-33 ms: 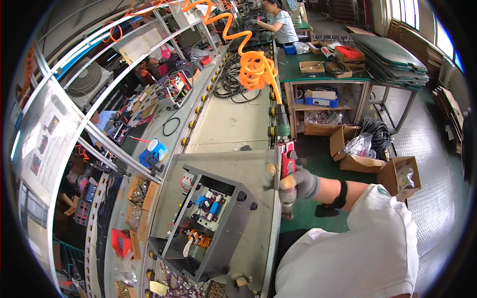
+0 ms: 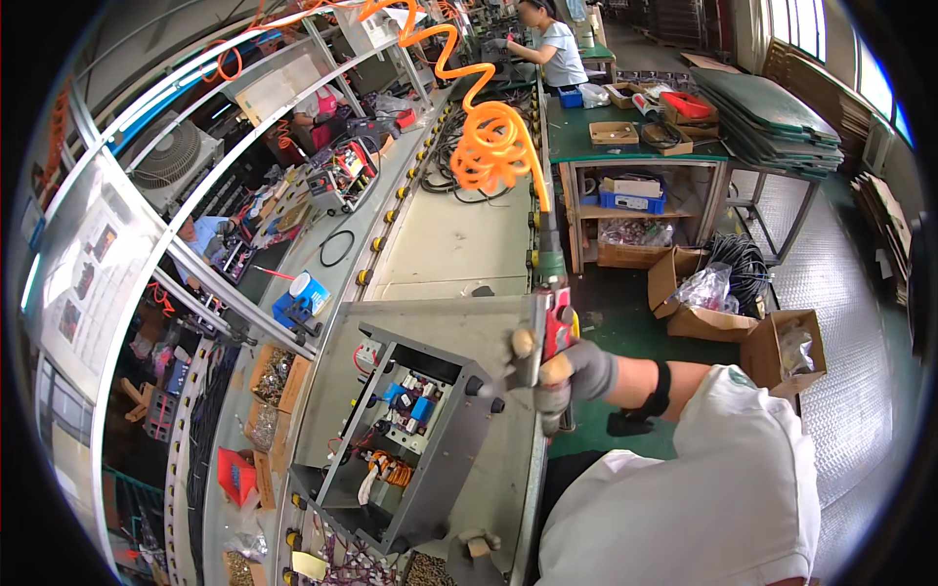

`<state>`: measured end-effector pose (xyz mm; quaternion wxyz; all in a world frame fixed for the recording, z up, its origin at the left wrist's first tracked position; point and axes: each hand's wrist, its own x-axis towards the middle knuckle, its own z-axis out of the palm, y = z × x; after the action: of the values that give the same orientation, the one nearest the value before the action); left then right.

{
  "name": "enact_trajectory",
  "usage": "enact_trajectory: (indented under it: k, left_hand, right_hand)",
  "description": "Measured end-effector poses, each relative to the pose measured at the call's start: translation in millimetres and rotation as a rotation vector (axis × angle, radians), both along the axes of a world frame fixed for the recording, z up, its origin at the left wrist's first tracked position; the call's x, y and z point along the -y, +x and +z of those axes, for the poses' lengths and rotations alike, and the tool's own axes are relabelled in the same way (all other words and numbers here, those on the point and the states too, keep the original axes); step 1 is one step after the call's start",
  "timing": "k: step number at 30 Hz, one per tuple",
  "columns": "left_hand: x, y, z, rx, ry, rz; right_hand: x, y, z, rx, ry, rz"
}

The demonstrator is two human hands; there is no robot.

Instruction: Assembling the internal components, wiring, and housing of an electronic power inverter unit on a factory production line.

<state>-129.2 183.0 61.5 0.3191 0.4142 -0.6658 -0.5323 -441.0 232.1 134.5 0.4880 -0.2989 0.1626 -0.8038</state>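
Note:
My right hand (image 2: 576, 376), in a grey glove with tan fingertips, is wrapped round a red and silver air screwdriver (image 2: 557, 327). The tool stands upright over the bench's right edge, with an orange coiled hose (image 2: 493, 146) running up from its top. To its left sits a dark grey metal case (image 2: 454, 444), open and tilted, with blue parts (image 2: 408, 402) and an orange-wound coil (image 2: 394, 471) inside. My left hand (image 2: 474, 562), gloved too, is low at the front beside a heap of small screws (image 2: 427, 569). Its fingers look curled together; whatever they hold is hidden.
Cartons of small parts (image 2: 278, 379) line the bench's left side, near a blue and white tub (image 2: 308, 293). Wiring bundles (image 2: 357, 566) lie in front of the case. At right stand a green-topped table (image 2: 576, 137) and floor cartons (image 2: 782, 347). A co-worker (image 2: 559, 54) sits far back.
My right hand and the air screwdriver have shifted slightly left, toward the case. The hose coil swings left and droops lower. My left hand shows more clearly at the front.

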Motion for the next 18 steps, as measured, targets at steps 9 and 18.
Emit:
enact_trajectory:
  k: [9, 18]
  left_hand:
    - [-7, -22, 7, -0.163, 0.059, 0.016]
    - [-10, -18, 3, -0.212, 0.216, 0.141]
  right_hand:
    - [67, 95, -3, 0.153, -0.202, 0.412]
    - [74, 107, -6, 0.135, -0.192, 0.380]
